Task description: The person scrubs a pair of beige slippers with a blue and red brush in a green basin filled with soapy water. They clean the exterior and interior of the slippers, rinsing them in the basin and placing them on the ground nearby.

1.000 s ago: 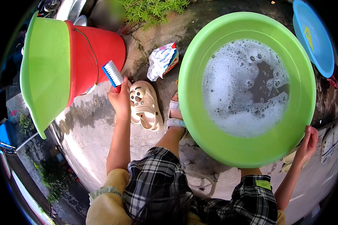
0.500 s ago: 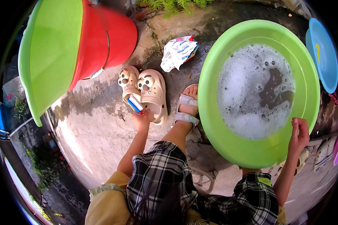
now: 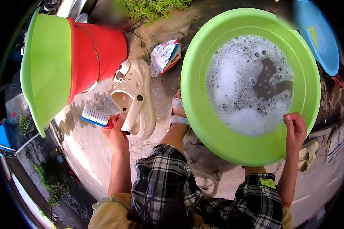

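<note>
The left hand (image 3: 116, 133) has its grip closed on one blue scrub brush (image 3: 96, 116) and one cream clog (image 3: 135, 100), now lifted together. The right hand (image 3: 295, 131) still curls over the near rim of one soapy green basin (image 3: 195, 110). A second green basin (image 3: 46, 72) caps one red bucket (image 3: 99, 53).

Outdoors, in bright sun with hard shadows. The ground is a pale, curved concrete slab (image 3: 84, 152), wet and darker toward twelve o'clock, where a patch of green weeds (image 3: 156, 5) grows. A red bucket (image 3: 99, 53) capped by a green basin (image 3: 46, 68) stands at ten o'clock; a blue basin (image 3: 321, 42) leans at two o'clock.
</note>
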`<state>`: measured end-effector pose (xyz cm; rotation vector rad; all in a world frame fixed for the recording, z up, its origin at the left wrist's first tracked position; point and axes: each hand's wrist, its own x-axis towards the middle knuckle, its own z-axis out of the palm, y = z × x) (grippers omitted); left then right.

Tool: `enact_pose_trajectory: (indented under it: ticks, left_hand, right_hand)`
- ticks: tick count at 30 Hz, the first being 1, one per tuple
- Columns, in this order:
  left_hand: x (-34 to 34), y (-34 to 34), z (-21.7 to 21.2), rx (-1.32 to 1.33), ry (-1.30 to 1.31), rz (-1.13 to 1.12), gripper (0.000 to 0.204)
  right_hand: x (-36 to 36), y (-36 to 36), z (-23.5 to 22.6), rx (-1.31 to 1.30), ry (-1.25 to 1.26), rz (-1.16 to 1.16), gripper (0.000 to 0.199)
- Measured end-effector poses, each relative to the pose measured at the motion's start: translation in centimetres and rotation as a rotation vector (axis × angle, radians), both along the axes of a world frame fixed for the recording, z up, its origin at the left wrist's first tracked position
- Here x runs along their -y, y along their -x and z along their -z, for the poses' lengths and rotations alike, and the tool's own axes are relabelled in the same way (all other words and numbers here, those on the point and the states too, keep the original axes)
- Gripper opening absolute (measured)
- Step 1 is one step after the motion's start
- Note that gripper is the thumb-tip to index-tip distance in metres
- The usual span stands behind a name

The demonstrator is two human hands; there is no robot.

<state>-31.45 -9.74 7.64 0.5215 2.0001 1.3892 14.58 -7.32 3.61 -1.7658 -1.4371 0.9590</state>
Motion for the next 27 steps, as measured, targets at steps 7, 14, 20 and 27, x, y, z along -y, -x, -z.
enact_pose_trajectory:
  ticks: [7,14,20,27]
  left_hand:
    - [-7.5,-13.8,-1.5,0.224,-0.141,0.606,0.031]
    - [-10.8,-24.6,2.1,0.423,0.298,0.975,0.022]
    - [-9.7,-25.6,2.1,0.463,0.272,1.192,0.028]
    - [-9.3,-26.5,2.4,0.471,0.121,1.270,0.043]
  right_hand:
    - [-2.2,5.4,-4.3,-0.883,0.235,-0.235,0.089]
    - [-1.4,3.5,-2.2,-1.153,0.371,0.151,0.089]
    - [-0.1,1.2,-1.6,-1.405,0.372,0.284,0.087]
    - [0.8,0.6,-0.5,-1.194,0.234,0.179,0.100]
